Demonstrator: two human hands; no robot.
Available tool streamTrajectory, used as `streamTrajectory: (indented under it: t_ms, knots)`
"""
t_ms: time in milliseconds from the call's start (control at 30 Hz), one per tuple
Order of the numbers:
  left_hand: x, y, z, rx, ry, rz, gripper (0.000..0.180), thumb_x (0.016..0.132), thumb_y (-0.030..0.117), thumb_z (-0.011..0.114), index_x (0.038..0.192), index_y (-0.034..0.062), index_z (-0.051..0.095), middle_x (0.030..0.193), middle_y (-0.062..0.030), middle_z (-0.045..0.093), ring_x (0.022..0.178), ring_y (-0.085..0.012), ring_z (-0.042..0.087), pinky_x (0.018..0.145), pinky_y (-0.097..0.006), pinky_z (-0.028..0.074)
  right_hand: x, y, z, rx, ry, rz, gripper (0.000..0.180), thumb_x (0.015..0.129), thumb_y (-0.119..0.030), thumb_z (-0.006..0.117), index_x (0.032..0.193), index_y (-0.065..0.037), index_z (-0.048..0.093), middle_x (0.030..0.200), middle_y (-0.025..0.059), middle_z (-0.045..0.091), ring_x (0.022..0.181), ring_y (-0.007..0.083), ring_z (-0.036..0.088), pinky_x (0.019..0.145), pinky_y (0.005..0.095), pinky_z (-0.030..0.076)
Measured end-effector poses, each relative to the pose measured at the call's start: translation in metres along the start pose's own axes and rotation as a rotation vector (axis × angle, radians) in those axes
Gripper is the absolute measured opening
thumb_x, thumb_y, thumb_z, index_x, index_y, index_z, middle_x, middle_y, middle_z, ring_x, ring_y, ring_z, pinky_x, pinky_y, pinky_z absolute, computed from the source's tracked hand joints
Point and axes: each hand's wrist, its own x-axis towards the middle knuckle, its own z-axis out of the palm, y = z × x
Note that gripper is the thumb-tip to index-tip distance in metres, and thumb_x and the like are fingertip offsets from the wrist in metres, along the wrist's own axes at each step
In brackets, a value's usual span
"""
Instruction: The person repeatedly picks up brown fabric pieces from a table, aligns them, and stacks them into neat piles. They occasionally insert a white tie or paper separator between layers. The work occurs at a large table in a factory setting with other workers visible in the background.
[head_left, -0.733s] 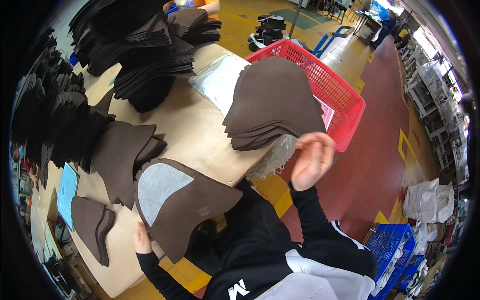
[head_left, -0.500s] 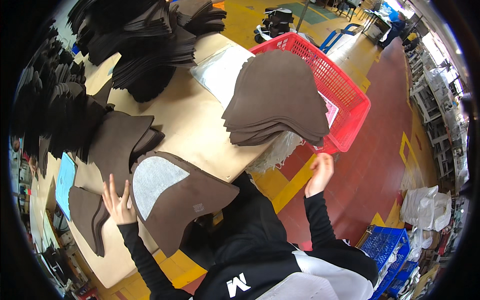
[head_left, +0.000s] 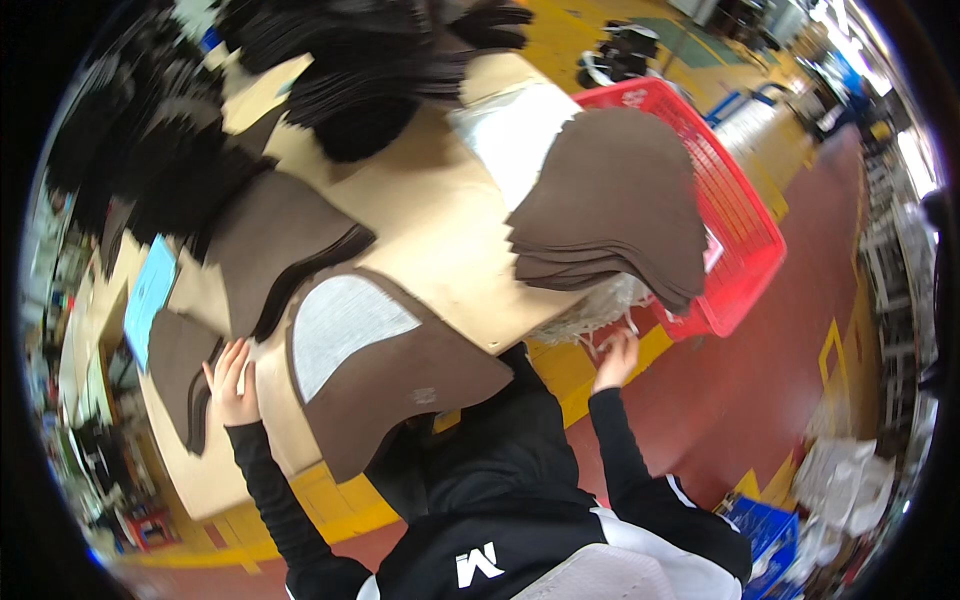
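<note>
A dark brown cut panel [head_left: 400, 410] with a pale grey patch [head_left: 345, 325] lies at the table's front edge, between my hands. My left hand [head_left: 236, 388] is open, fingers stretched out, beside a small stack of brown pieces [head_left: 180, 365]; whether it touches them I cannot tell. Behind the patched panel lies another pile of brown panels [head_left: 275, 235]. To the right, a thick stack of brown panels [head_left: 615, 190] rests at the table corner and overlaps the red basket. My right hand [head_left: 616, 362] is below that stack, by crumpled clear plastic [head_left: 590, 310], fingers loosely bent and apart.
The red basket [head_left: 745, 250] stands off the table's right side. Tall piles of dark pieces [head_left: 360, 90] fill the far left. A clear plastic sheet [head_left: 515, 135] and a light blue card [head_left: 152, 300] lie on the table [head_left: 420, 210]. A blue crate [head_left: 765, 535] sits at lower right.
The view has shifted, moving the table and stacks rightward in the picture. My right hand has come down toward the plastic. My left hand's fingers have drawn closer together.
</note>
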Motion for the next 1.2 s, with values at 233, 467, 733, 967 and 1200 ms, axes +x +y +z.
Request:
streamTrajectory:
  t_ms: [233, 467, 733, 967, 1200]
  knots:
    - [-0.004, 0.1, -0.062, -0.412, -0.001, 0.12, 0.02, 0.079, -0.003, 0.066, 0.097, 0.0047, 0.07, 0.1, -0.0087, 0.071, 0.102, -0.0256, 0.066, 0.107, -0.051, 0.036, -0.113, -0.157, 0.027, -0.27, -0.75, -0.066, 0.009, 0.095, -0.009, 0.051, 0.093, -0.004, 0.058, 0.065, 0.0008, 0.052, 0.051, 0.0089, 0.047, 0.047, 0.0229, 0.035]
    - [-0.021, 0.218, -0.057, -1.233, -0.563, 0.695, 0.06, 0.088, 0.038, 0.066, 0.13, -0.0028, 0.055, 0.126, -0.0187, 0.058, 0.125, -0.035, 0.051, 0.11, -0.052, 0.03, -0.161, -0.285, 0.112, 0.043, -1.735, -0.765, 0.017, 0.087, -0.007, 0.062, 0.103, -0.003, 0.065, 0.083, 0.0119, 0.069, 0.069, 0.027, 0.067, 0.058, 0.0336, 0.052]
    - [-0.069, 0.16, -0.114, -1.324, -1.004, 0.446, 0.037, 0.092, 0.01, 0.064, 0.125, -0.0055, 0.059, 0.097, -0.015, 0.067, 0.08, -0.0249, 0.065, 0.07, -0.032, 0.051, -0.121, -0.336, 0.133, -0.147, -2.164, -0.306, 0.011, 0.087, -0.014, 0.068, 0.094, -0.006, 0.07, 0.081, 0.0076, 0.069, 0.066, 0.0234, 0.067, 0.056, 0.0312, 0.052]
    - [-0.073, 0.103, -0.143, -0.823, -0.485, -0.218, 0.014, 0.084, -0.001, 0.06, 0.092, -0.0036, 0.072, 0.059, -0.0066, 0.06, 0.05, -0.0128, 0.057, 0.051, -0.024, 0.045, -0.075, -0.347, 0.133, -0.416, -1.15, -0.704, 0.005, 0.08, 0.001, 0.067, 0.083, 0.005, 0.066, 0.069, 0.0113, 0.063, 0.059, 0.0178, 0.058, 0.056, 0.0264, 0.043]
    - [-0.064, 0.079, 0.007, -0.916, -0.192, -0.36, 0.019, 0.09, 0.003, 0.06, 0.105, -0.0027, 0.069, 0.085, -0.0137, 0.072, 0.08, -0.0188, 0.07, 0.075, -0.027, 0.053, -0.045, -0.203, 0.185, -0.413, -1.28, -0.429, 0.011, 0.089, -0.002, 0.062, 0.094, 0.005, 0.069, 0.086, 0.0081, 0.068, 0.073, 0.0098, 0.061, 0.066, 0.0232, 0.047]
